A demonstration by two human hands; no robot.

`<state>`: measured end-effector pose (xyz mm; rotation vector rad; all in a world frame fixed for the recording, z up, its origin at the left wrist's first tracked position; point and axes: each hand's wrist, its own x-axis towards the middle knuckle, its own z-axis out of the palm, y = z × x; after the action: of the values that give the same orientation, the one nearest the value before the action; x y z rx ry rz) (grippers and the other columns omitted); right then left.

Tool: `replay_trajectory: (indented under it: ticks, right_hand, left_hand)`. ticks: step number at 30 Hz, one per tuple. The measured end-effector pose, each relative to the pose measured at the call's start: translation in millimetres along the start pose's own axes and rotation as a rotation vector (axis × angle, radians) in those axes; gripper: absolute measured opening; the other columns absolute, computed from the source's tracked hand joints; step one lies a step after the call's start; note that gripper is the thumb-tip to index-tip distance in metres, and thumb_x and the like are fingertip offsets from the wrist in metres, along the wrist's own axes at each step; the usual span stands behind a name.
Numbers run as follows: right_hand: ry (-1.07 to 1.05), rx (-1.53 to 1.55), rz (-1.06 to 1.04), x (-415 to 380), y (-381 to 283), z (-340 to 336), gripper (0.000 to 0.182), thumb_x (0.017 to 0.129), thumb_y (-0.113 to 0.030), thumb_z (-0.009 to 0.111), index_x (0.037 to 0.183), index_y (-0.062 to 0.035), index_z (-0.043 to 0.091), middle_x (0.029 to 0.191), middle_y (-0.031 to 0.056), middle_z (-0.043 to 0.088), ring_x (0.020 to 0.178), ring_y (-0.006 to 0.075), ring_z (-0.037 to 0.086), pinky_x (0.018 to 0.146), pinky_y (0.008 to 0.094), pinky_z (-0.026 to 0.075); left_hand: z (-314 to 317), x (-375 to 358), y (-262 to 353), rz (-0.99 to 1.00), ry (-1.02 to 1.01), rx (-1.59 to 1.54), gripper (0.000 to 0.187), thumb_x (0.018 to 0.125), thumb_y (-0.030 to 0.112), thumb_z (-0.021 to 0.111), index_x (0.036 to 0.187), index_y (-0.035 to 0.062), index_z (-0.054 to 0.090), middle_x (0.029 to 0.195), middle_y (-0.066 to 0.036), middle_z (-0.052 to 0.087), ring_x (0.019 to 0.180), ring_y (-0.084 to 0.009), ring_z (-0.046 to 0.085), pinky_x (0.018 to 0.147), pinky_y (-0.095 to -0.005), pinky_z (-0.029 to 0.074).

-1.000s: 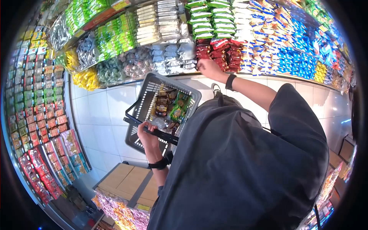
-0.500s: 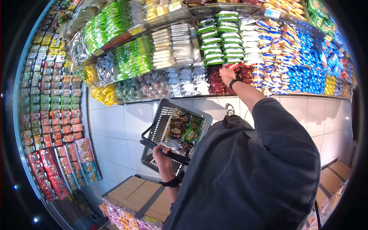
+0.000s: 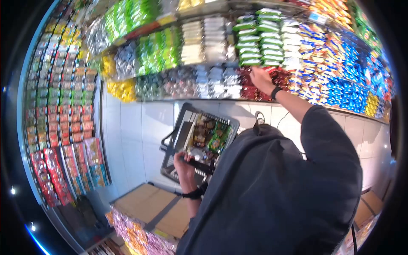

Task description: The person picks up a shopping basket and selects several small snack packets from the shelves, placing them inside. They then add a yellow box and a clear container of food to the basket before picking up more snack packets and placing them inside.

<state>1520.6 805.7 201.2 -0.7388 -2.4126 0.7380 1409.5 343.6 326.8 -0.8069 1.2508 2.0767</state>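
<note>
My left hand [image 3: 185, 165] is closed around the black handle [image 3: 199, 165] of a dark grey shopping basket [image 3: 183, 114]. Inside the basket are several snack packets [image 3: 208, 135], some brown, some green, some clear. My right hand [image 3: 261, 79] reaches to the lower shelf, over the dark red packets [image 3: 250, 90]. Its fingers look bent together, and whatever lies between them is hidden or blurred. Just above it are stacked green-and-white packets [image 3: 270, 42].
Shelves of white packets [image 3: 293, 46], blue packets [image 3: 346, 91] and yellow packets [image 3: 121, 90] run along the front. Hanging packs [image 3: 59, 97] line the left rack. Cardboard [image 3: 144, 202] covers a low display of wrapped sweets [image 3: 131, 231] behind the basket.
The whole view has shifted, with the shelves now further right. My right hand stays at the dark red packets and its fingers have shifted slightly. My left hand keeps the basket handle.
</note>
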Motion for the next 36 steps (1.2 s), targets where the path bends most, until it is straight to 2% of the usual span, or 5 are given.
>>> replay_trajectory:
  ticks: [12,19,23,31,36]
  right_hand:
    - [-0.830,0.864,0.201,-73.5,-170.1,78.4,0.015,0.088,-0.009,0.052,0.097,0.0023,0.057,0.083,0.0128,0.063,0.057,0.0200,0.067,0.052,0.0341,0.057]
    - [-0.880,0.306,-0.388,-106.0,-184.1,136.2,0.037,0.080,-0.011,0.059,0.113,0.0025,0.053,0.093,0.0237,0.066,0.095,0.0419,0.063,0.081,0.0477,0.050]
    - [-0.942,0.780,0.219,-101.9,-193.9,60.2,0.016,0.092,-0.012,0.057,0.104,-0.0019,0.060,0.079,0.0072,0.067,0.063,0.0134,0.065,0.058,0.0279,0.053]
    - [-0.466,-0.280,0.057,-273.5,14.2,14.5,0.025,0.086,-0.020,0.051,0.071,-0.0010,0.058,0.071,0.0222,0.061,0.070,0.0390,0.062,0.064,0.0498,0.049]
    - [-0.679,-0.333,0.872,-458.3,53.1,-23.1,0.042,0.085,-0.030,0.051,0.057,-0.0041,0.067,0.064,0.0155,0.068,0.068,0.0299,0.069,0.076,0.0409,0.056]
  left_hand:
    - [1.7,1.0,6.4,0.058,-0.065,-0.017,0.014,0.086,0.011,0.058,0.078,0.0060,0.047,0.064,-0.001,0.037,0.055,-0.0126,0.037,0.060,-0.0291,0.043]
    - [-8.7,9.1,25.6,-0.008,-0.150,0.004,0.014,0.086,0.015,0.058,0.082,0.0055,0.049,0.067,-0.001,0.038,0.058,-0.0133,0.038,0.059,-0.0294,0.040]
    - [-27.1,23.7,40.9,-0.011,-0.203,0.067,0.017,0.083,0.020,0.059,0.078,0.0088,0.048,0.063,-0.001,0.037,0.057,-0.0158,0.039,0.064,-0.0325,0.041]
    - [-36.8,63.5,40.3,-0.195,-0.238,0.111,0.015,0.084,0.018,0.055,0.075,0.0087,0.047,0.062,-0.003,0.039,0.056,-0.0166,0.040,0.064,-0.0338,0.042]
    - [-46.2,70.5,26.7,-0.271,-0.249,0.156,0.017,0.086,0.019,0.053,0.075,0.0102,0.043,0.063,-0.003,0.040,0.058,-0.0177,0.041,0.063,-0.0373,0.043]
